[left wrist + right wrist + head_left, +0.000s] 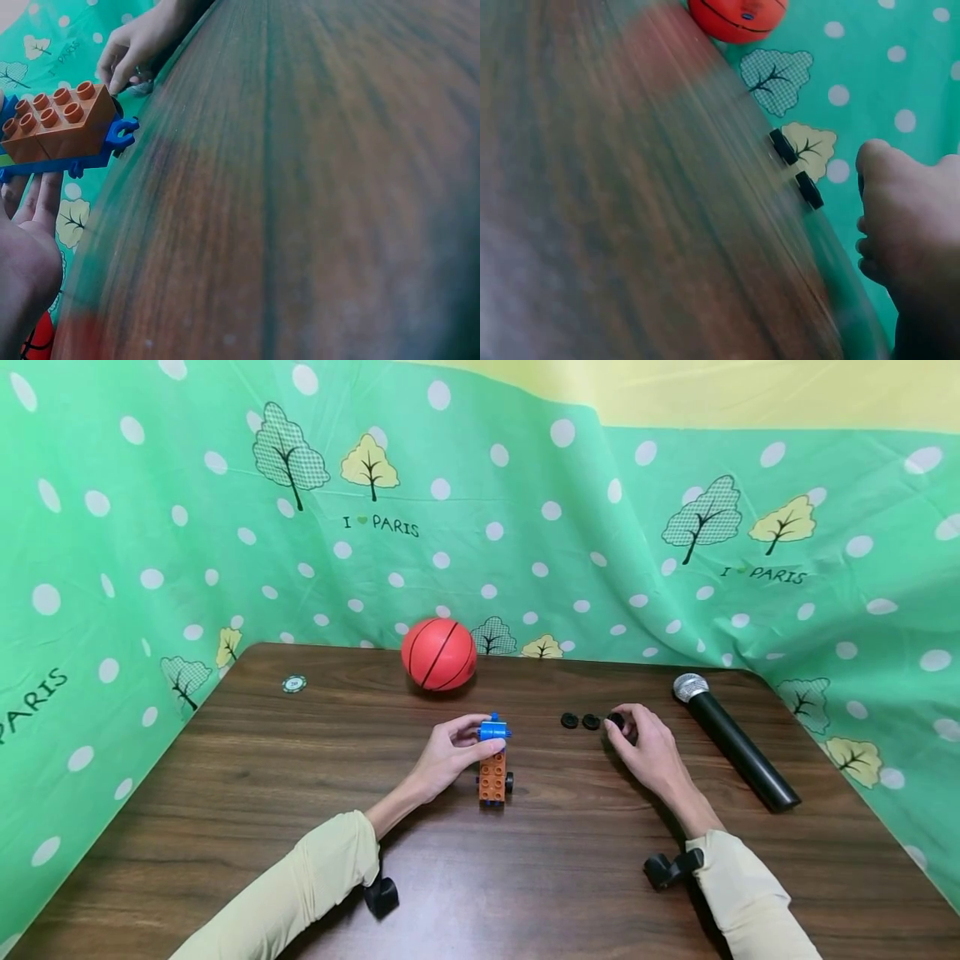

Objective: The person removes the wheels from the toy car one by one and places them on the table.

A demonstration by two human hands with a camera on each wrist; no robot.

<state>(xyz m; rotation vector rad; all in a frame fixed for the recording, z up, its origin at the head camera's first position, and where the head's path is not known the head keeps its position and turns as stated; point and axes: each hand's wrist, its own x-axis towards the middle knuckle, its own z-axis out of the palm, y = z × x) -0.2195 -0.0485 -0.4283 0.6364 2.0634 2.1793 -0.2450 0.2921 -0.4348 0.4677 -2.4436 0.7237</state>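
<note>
My left hand [450, 756] grips the blue front part of a toy block car [492, 777]. The car has an orange studded body, and one black wheel [509, 782] is visible on its right side. Its blue chassis [118, 136] with a bare axle clip shows in the left wrist view. To the right, my right hand [648, 747] pinches a black toy wheel [615, 720] at the table surface, partly hidden by the fingers. Beside it lie two loose black wheels [569, 720] [808, 190] in a row.
A red toy basketball [439, 653] stands at the back of the brown wooden table [300, 810]. A black microphone [738, 743] lies at the right, and a poker chip [294, 683] at the far left. A green patterned cloth [480, 527] hangs around the table.
</note>
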